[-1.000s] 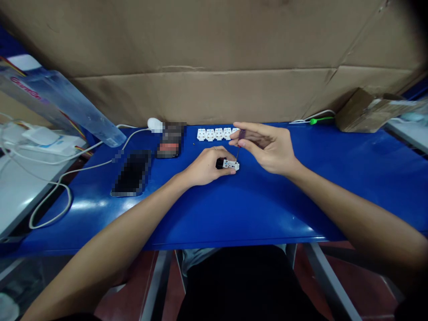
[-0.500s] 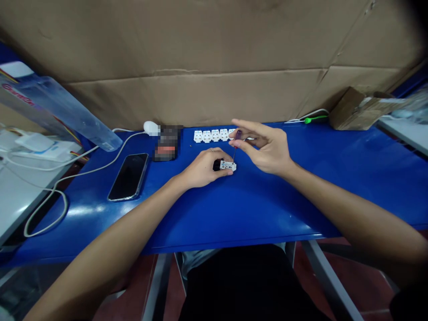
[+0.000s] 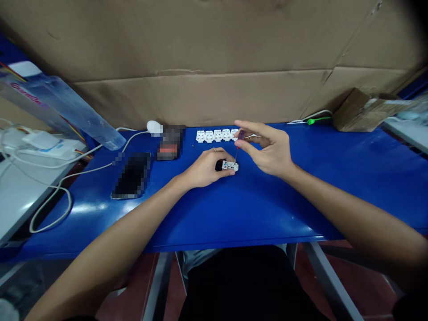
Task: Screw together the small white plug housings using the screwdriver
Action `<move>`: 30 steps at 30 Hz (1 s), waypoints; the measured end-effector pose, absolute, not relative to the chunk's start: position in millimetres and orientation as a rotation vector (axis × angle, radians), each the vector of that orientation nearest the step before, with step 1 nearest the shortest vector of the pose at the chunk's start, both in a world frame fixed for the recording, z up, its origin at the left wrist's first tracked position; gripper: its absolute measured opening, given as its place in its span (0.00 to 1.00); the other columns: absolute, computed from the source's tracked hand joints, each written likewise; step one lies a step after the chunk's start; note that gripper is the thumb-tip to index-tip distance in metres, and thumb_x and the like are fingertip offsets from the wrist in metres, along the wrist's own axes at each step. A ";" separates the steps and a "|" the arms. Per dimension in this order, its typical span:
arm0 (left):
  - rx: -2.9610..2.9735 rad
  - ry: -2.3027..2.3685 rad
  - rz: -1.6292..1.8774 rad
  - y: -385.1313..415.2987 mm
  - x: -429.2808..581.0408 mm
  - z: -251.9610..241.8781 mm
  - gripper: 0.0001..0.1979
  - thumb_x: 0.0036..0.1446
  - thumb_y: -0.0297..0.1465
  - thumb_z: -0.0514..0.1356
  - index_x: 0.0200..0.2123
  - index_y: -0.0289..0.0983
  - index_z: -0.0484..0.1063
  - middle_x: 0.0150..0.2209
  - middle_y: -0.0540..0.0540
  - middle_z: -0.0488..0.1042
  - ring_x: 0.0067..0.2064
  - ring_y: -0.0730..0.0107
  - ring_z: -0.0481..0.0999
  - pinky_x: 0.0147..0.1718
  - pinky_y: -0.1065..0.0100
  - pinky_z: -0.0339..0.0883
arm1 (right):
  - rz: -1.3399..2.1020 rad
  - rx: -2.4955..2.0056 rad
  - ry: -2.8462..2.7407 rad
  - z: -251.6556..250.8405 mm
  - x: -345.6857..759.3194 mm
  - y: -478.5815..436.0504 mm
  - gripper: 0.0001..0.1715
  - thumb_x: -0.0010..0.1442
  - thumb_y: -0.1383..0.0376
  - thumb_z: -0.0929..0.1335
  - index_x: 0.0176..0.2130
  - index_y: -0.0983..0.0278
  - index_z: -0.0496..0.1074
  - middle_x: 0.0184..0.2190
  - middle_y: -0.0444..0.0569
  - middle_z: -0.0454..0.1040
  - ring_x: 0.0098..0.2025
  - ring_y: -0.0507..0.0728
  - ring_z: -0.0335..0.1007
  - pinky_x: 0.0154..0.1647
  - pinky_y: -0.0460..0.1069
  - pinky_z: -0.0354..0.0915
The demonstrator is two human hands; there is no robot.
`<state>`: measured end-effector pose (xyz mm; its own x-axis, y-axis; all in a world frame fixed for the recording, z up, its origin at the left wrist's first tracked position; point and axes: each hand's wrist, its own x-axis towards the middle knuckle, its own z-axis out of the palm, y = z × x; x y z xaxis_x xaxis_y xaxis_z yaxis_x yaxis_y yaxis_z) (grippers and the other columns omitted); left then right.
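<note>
My left hand (image 3: pixel 207 167) grips a small white-and-black plastic terminal block (image 3: pixel 229 166) on the blue metal counter (image 3: pixel 254 209), while my right hand (image 3: pixel 265 149) pinches a slim purple-handled screwdriver (image 3: pixel 240 135) just above it, shaft pointing down at the block.

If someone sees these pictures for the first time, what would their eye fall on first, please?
The bright blue table stands out first. At its centre, the left hand holds a small white plastic connector, while the right hand pinches a purple-handled screwdriver pointing down at it. Behind them lies a row of similar connectors.
</note>
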<state>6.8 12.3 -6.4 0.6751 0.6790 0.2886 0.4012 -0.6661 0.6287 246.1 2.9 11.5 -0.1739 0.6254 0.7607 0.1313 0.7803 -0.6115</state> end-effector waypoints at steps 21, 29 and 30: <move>2.354 0.833 0.698 12.0 6.5 -5.7 0.12 0.68 0.37 0.75 0.52 0.43 0.86 0.54 0.43 0.87 0.59 0.50 0.84 0.62 0.47 0.75 | 0.616 -0.621 -1.718 16.3 247.8 -0.2 0.20 0.72 0.58 0.78 0.62 0.53 0.85 0.51 0.45 0.91 0.47 0.57 0.91 0.58 0.57 0.87; 2.355 0.832 0.714 11.0 7.0 -5.6 0.12 0.67 0.37 0.75 0.52 0.42 0.85 0.53 0.44 0.87 0.58 0.51 0.85 0.62 0.48 0.76 | 0.509 -0.555 -1.746 18.3 249.3 1.2 0.18 0.68 0.60 0.81 0.56 0.50 0.88 0.52 0.45 0.87 0.48 0.56 0.87 0.52 0.55 0.87; 2.357 0.827 0.716 10.8 7.1 -5.2 0.12 0.68 0.36 0.75 0.52 0.42 0.86 0.53 0.44 0.87 0.58 0.52 0.85 0.62 0.48 0.76 | 0.505 -0.566 -1.726 17.5 248.9 1.6 0.17 0.68 0.60 0.82 0.56 0.49 0.88 0.51 0.45 0.87 0.45 0.56 0.87 0.50 0.55 0.87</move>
<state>7.1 10.8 -5.2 0.6707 0.6785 0.2997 0.3936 -0.6680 0.6315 248.9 1.6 17.5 -0.1917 0.6146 0.7652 0.1055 0.7881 -0.6065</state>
